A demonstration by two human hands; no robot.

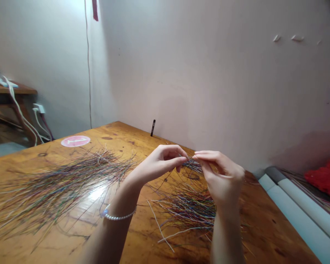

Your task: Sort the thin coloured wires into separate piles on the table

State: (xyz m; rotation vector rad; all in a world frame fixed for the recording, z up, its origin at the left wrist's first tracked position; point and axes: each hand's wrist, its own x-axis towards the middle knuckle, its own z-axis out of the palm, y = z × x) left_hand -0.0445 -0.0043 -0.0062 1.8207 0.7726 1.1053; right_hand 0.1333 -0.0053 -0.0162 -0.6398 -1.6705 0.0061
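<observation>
My left hand [167, 159], with a beaded bracelet [118, 217] on its wrist, is pinched closed near the middle of the view. Facing it, my right hand [220, 172] is pinched too, its fingertips almost meeting those of the left. What either pinch holds is too thin to make out. Behind the fingertips lies a small bunch of dark wires [193, 165]. A larger pile of coloured wires [192, 207] rests below the hands, partly hidden by my right forearm. On the left, a long pile of multicoloured wires [79, 179] spreads over the wooden table [266, 223].
A round pink sticker [75, 141] is at the table's far left. A black marker [153, 128] stands upright by the wall. Pale rolls [305, 209] and red material [326, 179] are on the right. Another table [13, 88] with white cables stands at the far left.
</observation>
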